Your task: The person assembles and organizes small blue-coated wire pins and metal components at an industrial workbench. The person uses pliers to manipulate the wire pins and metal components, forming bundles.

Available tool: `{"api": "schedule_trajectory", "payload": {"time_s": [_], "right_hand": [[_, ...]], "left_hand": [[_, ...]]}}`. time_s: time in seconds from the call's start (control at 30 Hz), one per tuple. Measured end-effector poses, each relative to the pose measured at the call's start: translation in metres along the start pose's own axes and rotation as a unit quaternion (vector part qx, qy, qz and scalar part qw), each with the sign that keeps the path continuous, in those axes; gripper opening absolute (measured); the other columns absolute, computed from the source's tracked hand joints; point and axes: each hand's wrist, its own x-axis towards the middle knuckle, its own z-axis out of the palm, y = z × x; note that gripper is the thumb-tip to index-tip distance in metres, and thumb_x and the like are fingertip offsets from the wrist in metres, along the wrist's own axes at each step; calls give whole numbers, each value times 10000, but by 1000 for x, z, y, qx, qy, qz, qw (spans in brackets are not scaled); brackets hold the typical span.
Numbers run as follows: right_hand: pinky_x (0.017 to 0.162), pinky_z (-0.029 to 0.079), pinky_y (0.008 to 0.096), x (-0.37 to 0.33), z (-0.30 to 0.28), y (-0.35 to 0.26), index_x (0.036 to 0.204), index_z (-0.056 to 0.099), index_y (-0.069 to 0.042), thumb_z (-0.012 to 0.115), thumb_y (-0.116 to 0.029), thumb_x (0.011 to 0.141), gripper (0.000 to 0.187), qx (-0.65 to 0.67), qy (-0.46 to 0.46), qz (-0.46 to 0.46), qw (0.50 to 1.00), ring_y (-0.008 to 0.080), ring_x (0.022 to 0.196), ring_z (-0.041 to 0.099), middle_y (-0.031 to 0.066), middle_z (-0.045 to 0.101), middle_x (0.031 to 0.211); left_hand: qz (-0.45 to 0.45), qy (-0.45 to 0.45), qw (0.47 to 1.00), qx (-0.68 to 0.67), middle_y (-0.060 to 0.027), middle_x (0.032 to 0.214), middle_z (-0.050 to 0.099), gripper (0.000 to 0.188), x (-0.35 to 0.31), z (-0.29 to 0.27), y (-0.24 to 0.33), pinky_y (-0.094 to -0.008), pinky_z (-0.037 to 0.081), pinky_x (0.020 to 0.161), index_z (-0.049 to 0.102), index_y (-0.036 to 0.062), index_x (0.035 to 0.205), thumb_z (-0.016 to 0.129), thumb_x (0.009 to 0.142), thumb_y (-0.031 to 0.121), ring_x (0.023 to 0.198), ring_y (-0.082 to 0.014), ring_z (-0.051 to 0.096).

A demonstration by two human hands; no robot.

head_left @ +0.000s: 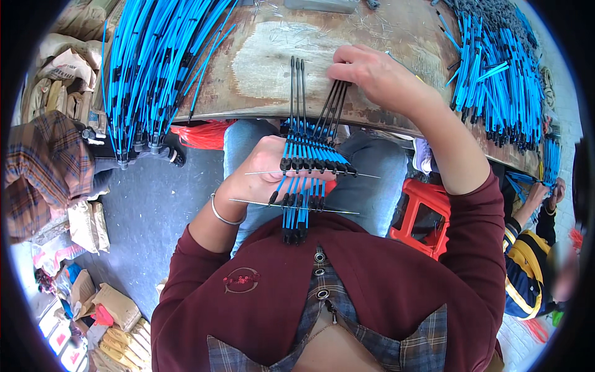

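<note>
A fan of thin blue-and-black rods [308,150], which look like umbrella ribs, spreads in front of my chest at the table's edge. Fingers of my left hand [259,166] are closed round the fan from beneath, partly hidden by it. One thin metal wire [367,175] runs across a row of black rod joints. Nearer my body, a second wire [341,212] crosses another row of black ends. My right hand [370,73] pinches the far tips of several black rods, bunched to the right. To their left, a few rod tips [297,77] stand apart, untouched by that hand.
Big bundles of blue rods lie at the left [155,68] and right [496,80] of the worn wooden table [214,87]. Loose metal bits [297,37] are scattered on it. A red plastic stool [409,211] stands below. Other people work at both sides.
</note>
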Motion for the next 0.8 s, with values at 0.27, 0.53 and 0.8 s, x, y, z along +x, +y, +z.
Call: {"api": "schedule_trajectory", "payload": {"time_s": [0.27, 0.53, 0.8], "right_hand": [[817, 444, 358, 8, 2, 4, 929, 560, -57, 484, 13, 729, 225, -6, 3, -13, 1000, 294, 949, 526, 110, 537, 989], [808, 450, 357, 14, 0, 2, 926, 559, -47, 490, 13, 730, 216, 4, 17, -12, 1000, 295, 942, 537, 118, 539, 986], [817, 447, 361, 18, 4, 5, 944, 552, -45, 491, 20, 729, 233, -4, 9, -7, 1000, 302, 963, 538, 125, 541, 998]], "left_hand": [[1, -24, 1000, -4, -107, 840, 676, 190, 3, -4, 1, -309, 528, 643, 657, 14, 866, 532, 837, 154, 716, -243, 663], [-14, -20, 999, 34, -95, 852, 675, 177, 5, -6, -1, -335, 531, 664, 673, 34, 873, 540, 828, 143, 750, -259, 660], [-60, -43, 997, 10, -151, 924, 606, 211, 8, -9, -1, -326, 521, 678, 540, -7, 978, 508, 837, 147, 766, -255, 634]]}}
